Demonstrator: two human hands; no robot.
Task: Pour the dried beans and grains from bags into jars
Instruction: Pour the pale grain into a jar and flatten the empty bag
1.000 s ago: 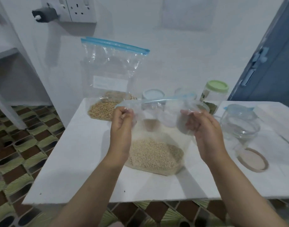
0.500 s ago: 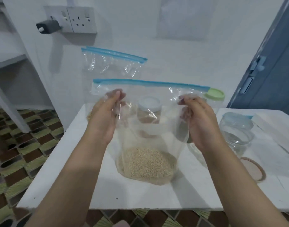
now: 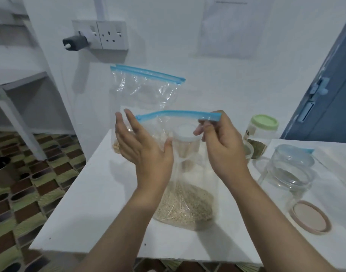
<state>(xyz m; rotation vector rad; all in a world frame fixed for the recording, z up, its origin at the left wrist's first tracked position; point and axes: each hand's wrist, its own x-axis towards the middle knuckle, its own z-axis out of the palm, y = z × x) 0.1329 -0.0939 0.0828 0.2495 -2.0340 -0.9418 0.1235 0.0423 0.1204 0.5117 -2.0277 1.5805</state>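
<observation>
Right hand [image 3: 223, 146]: fingers curled, pinching the right end of the blue zip strip [image 3: 180, 114] of the near grain bag [image 3: 186, 197]; bag hanging upright from that pinch.
Left hand [image 3: 142, 150]: open, fingers straight and spread, palm turned right toward the bag; gripping nothing; whether the thumb tip touches the plastic cannot be told.
Near grain bag: clear plastic, lower part full of small pale grains, bottom resting on the white table [image 3: 93, 193] near the front edge, between the two forearms.
Zip strip: closed or parted cannot be told.
Far bag [image 3: 144, 89]: clear, blue zip on top, standing upright at the far left of the table against the wall; tan beans at its base, mostly hidden behind the left hand.
White-lidded jar [image 3: 186, 142]: seen through the near bag, far centre of the table.
Green-lidded jar [image 3: 260, 134]: far right, dark contents in its lower part.
Open glass jar [image 3: 289, 173]: right of the near bag, upright, looks empty.
Round lid [image 3: 309, 216]: flat on the table, just nearer than the glass jar, pinkish rim.
Wall socket [image 3: 111, 34]: above the far bag, dark plug [image 3: 75, 42] in its left half.
Blue door [image 3: 329, 91]: far right.
Floor [image 3: 23, 193]: patterned tiles, left of the table.
</observation>
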